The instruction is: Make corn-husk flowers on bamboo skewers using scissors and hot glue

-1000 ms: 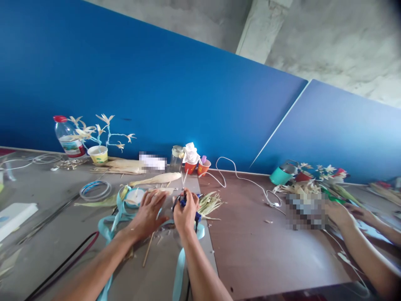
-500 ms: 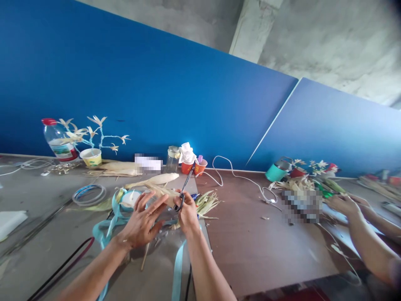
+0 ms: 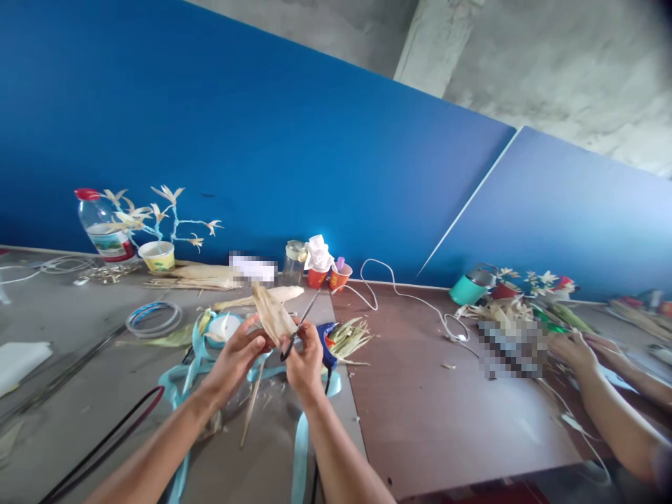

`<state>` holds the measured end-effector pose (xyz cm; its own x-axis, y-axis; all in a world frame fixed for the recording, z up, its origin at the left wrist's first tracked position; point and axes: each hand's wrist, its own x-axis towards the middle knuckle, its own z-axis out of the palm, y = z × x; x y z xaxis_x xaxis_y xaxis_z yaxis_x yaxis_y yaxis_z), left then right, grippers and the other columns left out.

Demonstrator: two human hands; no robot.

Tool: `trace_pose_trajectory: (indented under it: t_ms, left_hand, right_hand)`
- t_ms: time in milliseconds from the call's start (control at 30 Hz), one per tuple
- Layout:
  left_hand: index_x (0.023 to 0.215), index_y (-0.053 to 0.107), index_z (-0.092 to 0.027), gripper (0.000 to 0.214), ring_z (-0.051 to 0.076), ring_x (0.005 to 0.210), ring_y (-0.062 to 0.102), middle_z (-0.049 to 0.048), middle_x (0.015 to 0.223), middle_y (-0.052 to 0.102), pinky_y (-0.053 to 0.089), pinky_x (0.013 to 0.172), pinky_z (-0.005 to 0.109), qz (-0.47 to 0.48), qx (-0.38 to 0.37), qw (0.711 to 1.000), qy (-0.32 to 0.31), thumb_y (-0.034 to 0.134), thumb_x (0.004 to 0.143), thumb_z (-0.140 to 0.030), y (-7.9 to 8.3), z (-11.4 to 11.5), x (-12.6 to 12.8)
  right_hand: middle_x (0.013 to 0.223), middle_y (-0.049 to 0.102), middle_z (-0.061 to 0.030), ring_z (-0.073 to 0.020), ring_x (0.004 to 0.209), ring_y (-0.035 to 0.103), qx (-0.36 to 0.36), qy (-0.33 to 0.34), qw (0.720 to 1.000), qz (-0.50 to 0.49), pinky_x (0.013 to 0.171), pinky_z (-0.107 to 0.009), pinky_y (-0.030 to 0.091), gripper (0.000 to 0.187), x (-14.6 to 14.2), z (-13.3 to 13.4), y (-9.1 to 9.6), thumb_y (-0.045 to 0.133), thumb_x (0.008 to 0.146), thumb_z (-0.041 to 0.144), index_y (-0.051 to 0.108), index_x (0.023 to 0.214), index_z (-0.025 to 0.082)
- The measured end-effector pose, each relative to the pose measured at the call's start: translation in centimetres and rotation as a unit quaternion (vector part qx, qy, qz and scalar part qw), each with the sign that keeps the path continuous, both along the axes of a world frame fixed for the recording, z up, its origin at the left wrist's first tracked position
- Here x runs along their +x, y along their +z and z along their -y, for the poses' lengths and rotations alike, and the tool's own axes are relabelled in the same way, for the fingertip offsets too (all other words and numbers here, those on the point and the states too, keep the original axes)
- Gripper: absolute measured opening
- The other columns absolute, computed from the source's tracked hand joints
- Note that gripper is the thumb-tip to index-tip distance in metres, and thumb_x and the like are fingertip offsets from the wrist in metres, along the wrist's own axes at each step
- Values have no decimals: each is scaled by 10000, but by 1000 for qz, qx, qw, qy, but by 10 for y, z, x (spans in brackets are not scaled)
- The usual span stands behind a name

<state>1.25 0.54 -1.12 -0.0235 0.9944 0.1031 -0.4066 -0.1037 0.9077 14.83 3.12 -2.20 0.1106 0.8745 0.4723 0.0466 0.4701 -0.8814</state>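
Observation:
A dry corn husk (image 3: 273,316) stands raised between my two hands. My left hand (image 3: 239,360) is closed on its lower left edge, thumb and fingers pinching it. My right hand (image 3: 304,360) has a pair of dark-handled scissors (image 3: 309,311) hooked in its fingers, blades pointing up and away; its thumb lies against the husk's lower end. Just right of that hand lies a blue glue gun (image 3: 327,344), partly hidden, beside a bundle of thin green husk strips (image 3: 351,337). A roll of light blue ribbon (image 3: 197,343) trails over the table left of my left hand.
Behind my hands are more husks (image 3: 204,273), a glass jar (image 3: 295,262) and red paper cups (image 3: 340,278). A potted husk-flower branch (image 3: 157,257) and a plastic bottle (image 3: 108,234) stand back left. Coiled wire (image 3: 152,320) lies left. At right, a co-worker's hands (image 3: 575,353) work near a teal kettle (image 3: 472,285).
The husk has been lifted from lying flat to upright. My left hand has gone from spread fingers to pinching it. The glue gun shows more now beside my right hand.

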Motion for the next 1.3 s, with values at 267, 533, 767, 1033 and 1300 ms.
trace_pose_trajectory:
  t_ms: [267, 533, 767, 1033, 1300]
  left_hand:
    - [895, 700, -167, 265, 159, 749, 617, 38, 811, 698, 480, 797, 299, 12, -34, 999, -13, 752, 696, -334, 4, 1, 1]
    - [826, 665, -148, 270, 141, 672, 553, 5, 701, 614, 467, 655, 251, -89, -31, 994, 57, 730, 701, -378, -1, -1, -6]
    - [866, 652, -143, 306, 139, 659, 540, 29, 754, 624, 440, 633, 255, -53, -40, 998, 15, 730, 696, -384, -4, -1, -6]
    - [768, 626, -151, 317, 156, 636, 553, 1, 668, 611, 432, 604, 257, -84, -68, 993, 56, 775, 621, -389, -1, -4, -7]
    - [703, 630, -162, 261, 142, 517, 519, -33, 531, 559, 371, 477, 233, -105, -77, 989, 74, 776, 588, -344, 0, -3, -10]
  right_hand:
    - [944, 632, -65, -189, 882, 591, 18, 9, 998, 64, 788, -329, 488, 254, -4, 7, 4, 600, 752, 223, 585, 1003, 181]
    - [802, 636, -10, -148, 742, 593, -98, 70, 987, -107, 705, -284, 498, 352, -4, -2, 7, 641, 694, 261, 556, 1023, 168]
    - [816, 655, -14, -139, 715, 609, -94, 55, 993, -56, 656, -258, 506, 289, -3, -2, 6, 623, 682, 200, 577, 966, 172]
    - [898, 669, -50, -158, 761, 635, -66, 43, 997, 9, 655, -258, 507, 264, -2, 4, 7, 613, 716, 219, 581, 972, 164]
    - [858, 666, -46, -168, 746, 638, -77, 72, 994, -5, 659, -271, 504, 265, -3, 5, 10, 606, 705, 221, 576, 961, 158]
